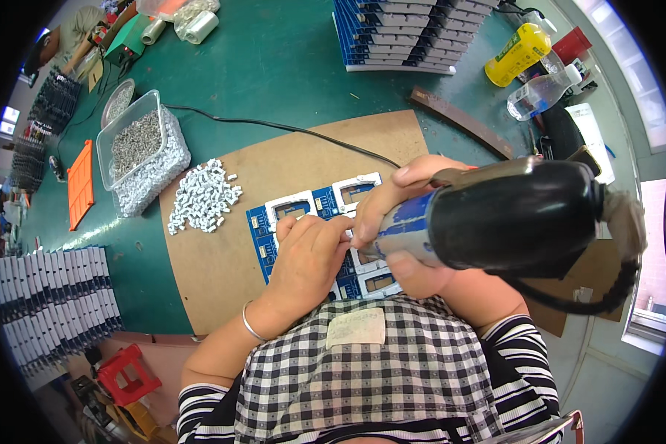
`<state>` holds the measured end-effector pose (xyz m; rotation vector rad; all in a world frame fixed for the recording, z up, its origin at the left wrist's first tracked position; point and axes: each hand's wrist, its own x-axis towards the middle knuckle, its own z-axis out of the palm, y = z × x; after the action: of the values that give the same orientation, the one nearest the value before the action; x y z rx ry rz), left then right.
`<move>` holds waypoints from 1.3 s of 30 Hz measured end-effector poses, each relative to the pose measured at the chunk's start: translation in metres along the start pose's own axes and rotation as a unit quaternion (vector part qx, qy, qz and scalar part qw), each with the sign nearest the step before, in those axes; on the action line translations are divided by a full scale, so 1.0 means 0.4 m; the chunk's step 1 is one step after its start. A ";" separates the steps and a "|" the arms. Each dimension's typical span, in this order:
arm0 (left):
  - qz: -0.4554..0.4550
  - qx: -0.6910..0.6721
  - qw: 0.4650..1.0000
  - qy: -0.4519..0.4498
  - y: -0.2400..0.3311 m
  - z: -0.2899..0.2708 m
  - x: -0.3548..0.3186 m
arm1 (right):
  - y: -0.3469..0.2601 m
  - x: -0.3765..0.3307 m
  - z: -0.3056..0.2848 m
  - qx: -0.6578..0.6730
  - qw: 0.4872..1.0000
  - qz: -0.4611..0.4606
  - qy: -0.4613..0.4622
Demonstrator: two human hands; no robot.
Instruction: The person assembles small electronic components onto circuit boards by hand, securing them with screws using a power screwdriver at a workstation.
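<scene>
My right hand is wrapped round the front end of a black, grey and blue electric screwdriver. Its tip points left and down, toward a panel of blue circuit boards fitted with white plastic frames. Close by the tip, my left hand rests over the boards with thumb and fingers pinched together. Whatever lies between those fingertips is too small and covered to name. Both hands hide much of the panel, which lies on a brown board.
Small white plastic pieces are heaped left of the panel. Behind them stands a transparent box with screws and more white pieces. Board stacks stand at the back and at left. Bottles and a rusty bar lie right. A cable crosses the table.
</scene>
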<state>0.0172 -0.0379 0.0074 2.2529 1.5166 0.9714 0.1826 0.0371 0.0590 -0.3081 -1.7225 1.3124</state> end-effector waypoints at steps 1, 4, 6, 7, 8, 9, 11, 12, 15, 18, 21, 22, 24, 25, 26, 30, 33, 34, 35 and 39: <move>0.000 -0.001 1.000 0.001 0.000 0.001 0.000 | 0.015 0.009 0.004 -0.001 0.999 -0.033 -0.013; -0.006 -0.006 1.000 0.006 -0.005 0.004 -0.002 | 0.038 0.016 0.014 -0.006 0.994 -0.097 -0.041; -0.014 -0.004 1.000 -0.002 -0.012 0.006 -0.008 | 0.049 0.015 0.020 -0.029 0.997 -0.073 -0.022; -0.020 -0.003 1.000 0.001 -0.012 0.001 -0.010 | 0.055 0.017 0.023 -0.037 0.997 -0.061 -0.014; -0.017 0.006 1.000 -0.002 -0.010 -0.004 -0.013 | 0.062 0.017 0.025 -0.044 0.998 -0.049 -0.008; -0.006 0.011 1.000 -0.005 -0.003 -0.012 -0.011 | 0.057 0.013 0.026 -0.059 0.998 -0.038 0.002; -0.004 0.032 0.999 -0.007 0.008 -0.026 -0.015 | 0.060 0.005 0.031 -0.070 0.997 -0.017 0.010; -0.012 0.049 0.999 -0.008 0.011 -0.030 -0.020 | 0.066 0.001 0.034 -0.068 0.998 -0.007 0.007; -0.033 -0.011 0.998 -0.056 -0.017 -0.004 -0.020 | 0.055 -0.006 0.043 -0.076 0.997 0.015 0.013; -0.043 -0.031 0.999 -0.010 -0.013 0.015 -0.021 | 0.044 0.010 0.068 0.148 0.984 0.052 0.080; -0.017 -0.042 0.998 0.035 -0.017 0.013 -0.018 | 0.051 0.023 0.015 0.210 0.972 0.040 0.102; -0.030 -0.043 0.998 0.021 -0.012 -0.004 -0.017 | 0.052 0.017 0.004 0.214 0.971 0.040 0.099; -0.018 0.017 0.997 0.076 -0.039 -0.043 -0.025 | 0.051 -0.006 -0.015 0.223 0.963 -0.018 0.153; -0.036 0.050 0.994 0.088 -0.083 -0.072 -0.040 | 0.047 -0.016 -0.023 0.228 0.961 -0.016 0.152; -0.051 0.083 0.990 0.099 -0.132 -0.108 -0.054 | 0.036 -0.023 -0.030 0.216 0.964 -0.024 0.153; -0.141 0.224 0.959 0.098 -0.214 -0.176 -0.053 | 0.026 -0.031 -0.026 0.158 0.972 -0.038 0.170; -0.136 0.267 0.950 0.087 -0.225 -0.169 -0.034 | 0.017 -0.042 -0.025 0.147 0.973 -0.027 0.174; -0.112 0.270 0.953 0.076 -0.228 -0.163 -0.023 | 0.012 -0.047 -0.023 0.143 0.974 -0.018 0.175; -0.103 0.265 0.956 0.073 -0.232 -0.160 -0.018 | 0.012 -0.049 -0.023 0.136 0.973 -0.020 0.183; -0.055 0.316 0.946 0.047 -0.237 -0.169 -0.018 | 0.013 -0.057 -0.026 0.233 0.962 -0.045 0.133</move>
<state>-0.0969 -0.0144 0.0030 2.5021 2.2212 0.6191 0.2016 0.0306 0.0432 -0.1237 -1.1496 1.4880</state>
